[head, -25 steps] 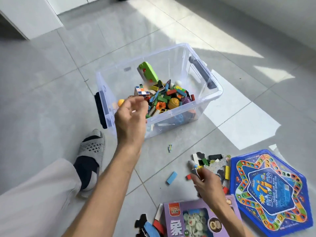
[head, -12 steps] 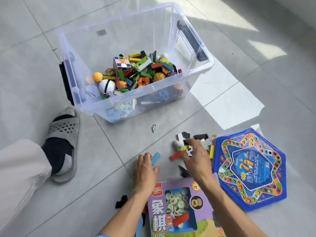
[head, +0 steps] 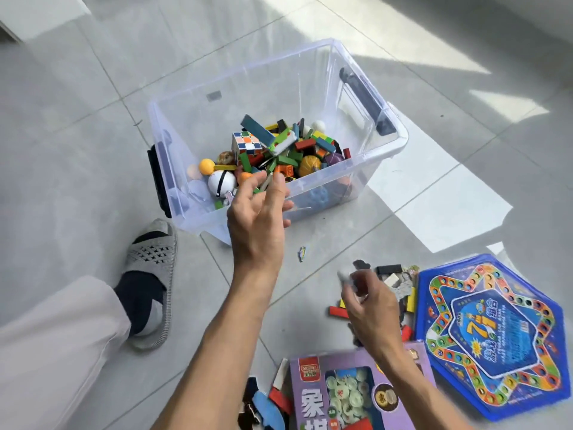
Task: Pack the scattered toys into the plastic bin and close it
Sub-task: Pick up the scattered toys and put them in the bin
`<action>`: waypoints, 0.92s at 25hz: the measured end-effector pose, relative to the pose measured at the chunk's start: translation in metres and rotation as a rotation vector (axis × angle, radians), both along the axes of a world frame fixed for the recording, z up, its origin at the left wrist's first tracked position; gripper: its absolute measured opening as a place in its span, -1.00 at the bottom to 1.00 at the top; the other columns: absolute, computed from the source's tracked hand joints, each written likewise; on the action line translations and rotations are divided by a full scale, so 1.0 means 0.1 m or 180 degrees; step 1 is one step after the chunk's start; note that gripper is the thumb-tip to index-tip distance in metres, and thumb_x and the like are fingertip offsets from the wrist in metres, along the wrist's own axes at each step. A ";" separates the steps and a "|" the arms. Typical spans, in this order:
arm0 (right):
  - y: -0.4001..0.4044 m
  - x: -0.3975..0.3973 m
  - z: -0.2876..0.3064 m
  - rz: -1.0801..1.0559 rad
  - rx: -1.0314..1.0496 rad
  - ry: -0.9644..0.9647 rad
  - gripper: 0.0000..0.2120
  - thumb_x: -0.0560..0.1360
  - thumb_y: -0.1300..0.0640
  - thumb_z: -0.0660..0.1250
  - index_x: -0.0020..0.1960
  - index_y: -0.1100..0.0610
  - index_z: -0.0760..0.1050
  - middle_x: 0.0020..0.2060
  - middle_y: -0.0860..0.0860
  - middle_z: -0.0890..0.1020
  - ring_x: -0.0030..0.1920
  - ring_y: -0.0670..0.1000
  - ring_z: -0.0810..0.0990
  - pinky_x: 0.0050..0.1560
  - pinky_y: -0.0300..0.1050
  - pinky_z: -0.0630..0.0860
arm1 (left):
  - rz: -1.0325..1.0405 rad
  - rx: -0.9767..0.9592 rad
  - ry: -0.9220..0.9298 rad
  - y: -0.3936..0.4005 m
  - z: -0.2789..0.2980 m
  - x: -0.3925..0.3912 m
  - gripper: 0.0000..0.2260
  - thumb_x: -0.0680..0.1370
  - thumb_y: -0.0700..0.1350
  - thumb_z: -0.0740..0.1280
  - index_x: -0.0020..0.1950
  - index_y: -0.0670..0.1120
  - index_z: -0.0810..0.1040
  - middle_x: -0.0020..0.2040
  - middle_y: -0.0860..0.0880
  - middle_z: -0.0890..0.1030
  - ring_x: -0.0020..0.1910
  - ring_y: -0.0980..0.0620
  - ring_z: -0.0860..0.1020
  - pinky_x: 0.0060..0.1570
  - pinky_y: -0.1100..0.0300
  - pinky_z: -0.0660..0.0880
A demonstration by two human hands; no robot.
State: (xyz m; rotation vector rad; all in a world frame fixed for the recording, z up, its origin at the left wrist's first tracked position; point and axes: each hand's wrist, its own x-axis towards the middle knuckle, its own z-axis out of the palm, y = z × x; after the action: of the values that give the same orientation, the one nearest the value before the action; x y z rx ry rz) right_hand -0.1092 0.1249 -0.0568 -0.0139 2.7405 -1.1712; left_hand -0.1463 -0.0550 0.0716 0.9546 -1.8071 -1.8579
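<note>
clear plastic bin (head: 384, 156) on grey tile floor (head: 77, 150), lid off, dark latch handles on two opposite sides. inside, piled toward near wall: rubik's cube (head: 246, 143), white ball with black stripe (head: 221, 183), orange ball (head: 206, 166), yellow ball (head: 309, 165), many coloured blocks, one dark teal block (head: 256, 129) tilted above the heap.

left hand (head: 259, 223) raised over near rim of bin, fingers spread and relaxed, nothing held, fingertips (head: 279, 181) over the toys at the bin's near wall.

right hand (head: 370, 308) low over the floor pile right of centre, blurred, fingers curled around small dark pieces (head: 359, 282); exact pieces unclear from blur.

scattered blocks (head: 387, 270) on floor just beyond right hand: black, white, yellow, plus red block (head: 338, 311) beside the wrist. small paper scrap (head: 302, 253) alone on tile between bin and pile.

blue hexagonal game board (head: 493, 336) flat on floor at right, touching the block pile. purple chess box (head: 350, 395) at bottom edge, partly under right forearm, window showing round pale pieces. more loose pieces, blue, red, black (head: 266, 401), left of that box.

grey slipper with dark sock (head: 148, 283) and pale trouser leg (head: 49, 342) at left, near bin's corner.
</note>
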 end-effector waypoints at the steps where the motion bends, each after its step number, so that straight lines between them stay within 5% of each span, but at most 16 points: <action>1: -0.12 -0.09 0.35 -0.0236 -0.0522 0.0179 -0.91 0.50 0.13 0.40 -0.09 0.04 0.49 -0.31 -0.11 0.57 -0.28 -0.08 0.55 -0.29 -0.13 0.47 | -0.0046 -0.0048 -0.0003 -0.02 0.02 0.04 -0.89 0.58 -0.02 0.33 0.06 0.00 0.58 -0.22 0.02 0.69 -0.24 0.10 0.66 -0.37 0.26 0.51; 3: -0.40 -0.44 1.01 -0.0351 -0.1345 0.0446 -0.88 0.49 0.10 0.43 0.01 0.05 0.53 -0.23 -0.11 0.63 -0.25 -0.17 0.58 -0.24 -0.28 0.50 | -0.0117 -0.0065 -0.0361 0.09 -0.18 0.29 -0.93 0.56 -0.08 0.34 -0.10 0.03 0.60 -0.24 0.02 0.69 -0.27 0.10 0.65 -0.33 0.23 0.49; 5: -0.54 -0.79 1.37 -0.0240 -0.1444 0.0373 -0.72 0.50 -0.01 0.42 0.17 0.03 0.51 -0.07 -0.09 0.64 -0.13 -0.19 0.61 -0.15 -0.30 0.55 | -0.0312 0.0020 -0.0788 0.27 -0.50 0.61 -0.91 0.52 -0.09 0.36 -0.16 0.05 0.61 -0.22 0.03 0.69 -0.23 0.06 0.65 -0.23 0.18 0.48; 8: -0.11 -0.81 1.03 -0.0588 -0.0837 -0.0029 -0.78 0.52 0.07 0.35 0.15 0.07 0.55 -0.07 -0.09 0.64 -0.23 -0.27 0.61 -0.20 -0.26 0.57 | -0.1057 -0.0302 -0.1544 0.54 -0.85 0.95 -0.92 0.50 -0.10 0.37 -0.16 0.07 0.60 -0.17 0.08 0.68 -0.13 0.08 0.64 -0.15 0.23 0.49; 10: 0.34 -0.49 0.54 -0.0685 -0.0251 -0.0413 -0.83 0.52 0.11 0.31 0.09 0.04 0.57 -0.10 -0.06 0.66 -0.23 -0.15 0.65 -0.20 -0.16 0.60 | -0.1466 -0.0787 -0.1753 0.68 -1.01 0.99 -0.95 0.50 -0.08 0.37 -0.10 0.06 0.61 -0.16 0.13 0.66 -0.11 0.08 0.64 -0.14 0.25 0.48; 16: 0.65 0.28 -0.40 0.0710 0.1484 -0.0718 -0.86 0.45 0.01 0.32 -0.10 0.07 0.52 -0.15 0.02 0.64 -0.08 0.15 0.58 -0.15 0.01 0.42 | -0.2981 -0.2634 -0.1768 0.99 -1.62 0.71 -0.62 0.54 -0.14 0.30 0.35 0.02 0.41 0.23 0.01 0.46 0.18 -0.04 0.45 0.10 0.09 0.46; 19: 0.54 0.27 -0.52 0.0972 0.2036 -0.0716 -0.79 0.43 -0.04 0.33 -0.03 0.08 0.55 -0.04 0.02 0.60 0.03 0.17 0.52 -0.02 0.06 0.38 | -0.3102 -0.2717 -0.1745 1.04 -1.78 0.65 -0.66 0.55 -0.10 0.33 0.32 0.00 0.41 0.19 -0.01 0.49 0.15 -0.06 0.49 0.05 0.06 0.49; 23: 0.44 0.28 -0.61 0.1054 0.2000 -0.0585 -0.93 0.40 0.17 0.34 -0.15 0.15 0.56 -0.13 0.08 0.60 -0.06 0.21 0.54 -0.15 0.04 0.40 | -0.3063 -0.2622 -0.1785 1.00 -1.85 0.76 -0.73 0.53 -0.06 0.36 0.19 -0.05 0.44 0.09 -0.06 0.52 0.03 -0.10 0.56 -0.01 0.07 0.48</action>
State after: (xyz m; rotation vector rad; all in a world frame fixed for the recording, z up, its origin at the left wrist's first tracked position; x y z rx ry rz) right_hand -0.0810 0.1694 -0.1178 -0.2561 2.6736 -0.1976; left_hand -0.0703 0.0446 -0.1139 0.2692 -3.3777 -0.9311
